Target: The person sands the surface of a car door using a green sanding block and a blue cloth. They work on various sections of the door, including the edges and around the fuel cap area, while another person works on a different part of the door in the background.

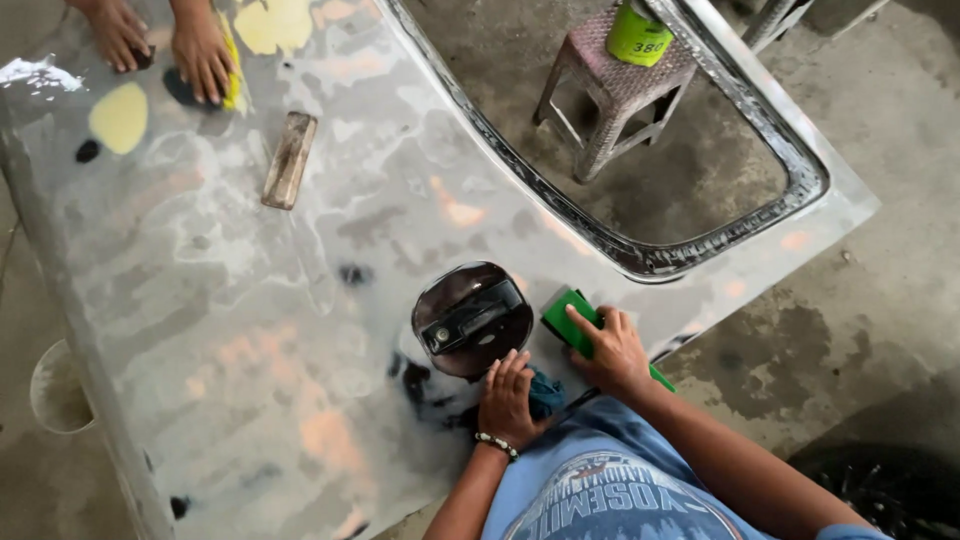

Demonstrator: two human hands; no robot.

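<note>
Bare-metal car door panel [300,330], sanded and patchy, lying flat, with a dark handle recess [472,318] near its lower edge; right hand [612,350] reaches forward from a bent arm, fingers curled over a green sanding block [570,318] and pressing it to the panel just right of the recess. Left hand [510,400], beaded bracelet at the wrist, lies palm-down with fingers together on a dark blue cloth [545,393] just below the recess. Another person's two hands [165,45] rest at the panel's far corner, near a wooden block [290,160]; a plastic stool [615,90] shows through the window opening.
</note>
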